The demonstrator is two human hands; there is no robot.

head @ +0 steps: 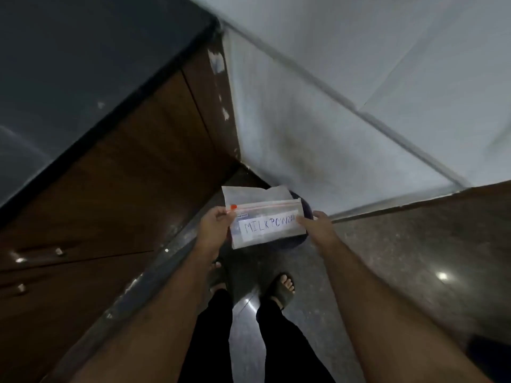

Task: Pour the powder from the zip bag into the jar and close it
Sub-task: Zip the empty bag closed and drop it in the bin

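A clear zip bag (266, 221) with a red zip strip and a white label reading "MILK POWDER" hangs in front of me above the floor. My left hand (215, 222) pinches its left end by the red slider. My right hand (318, 222) grips its right edge. A white paper or second bag (249, 193) shows just behind the top. Under the bag lies a dark round object (279, 241), mostly hidden. No jar is in view.
A dark countertop (69, 78) runs along the upper left, with brown wooden cabinet doors (110, 203) and metal knobs below it. A white wall (331, 120) fills the upper right. My sandalled feet (282, 288) stand on a glossy dark stone floor (414, 258).
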